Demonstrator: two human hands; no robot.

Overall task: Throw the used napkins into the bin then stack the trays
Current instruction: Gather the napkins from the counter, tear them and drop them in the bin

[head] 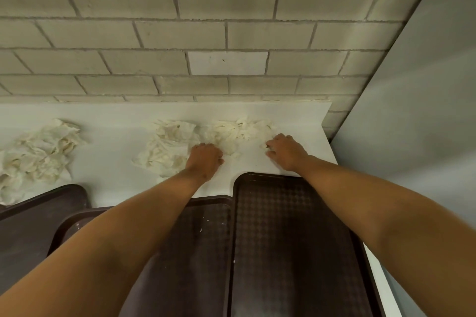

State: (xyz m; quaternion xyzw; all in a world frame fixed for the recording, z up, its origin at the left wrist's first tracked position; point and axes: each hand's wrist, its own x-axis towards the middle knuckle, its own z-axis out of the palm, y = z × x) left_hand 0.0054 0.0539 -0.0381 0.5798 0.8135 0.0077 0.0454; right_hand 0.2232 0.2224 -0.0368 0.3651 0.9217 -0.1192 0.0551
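Note:
Three heaps of crumpled white napkins lie on the white counter (pixel 116 141): a left heap (pixel 38 154), a middle heap (pixel 167 147) and a right heap (pixel 242 131). My left hand (pixel 204 159) has its fingers curled down at the middle heap's right edge and grips the paper there. My right hand (pixel 286 150) sits by the right heap, finger and thumb pinching a small napkin scrap (pixel 264 146). Three dark brown trays lie nearer to me: a left tray (pixel 31 226), a middle tray (pixel 201 252) under my left forearm, and a right tray (pixel 291 239). No bin is in view.
A grey block wall (pixel 226 33) rises right behind the counter. A plain grey panel (pixel 417 110) closes off the right side, next to the counter's right edge. The middle tray carries white crumbs.

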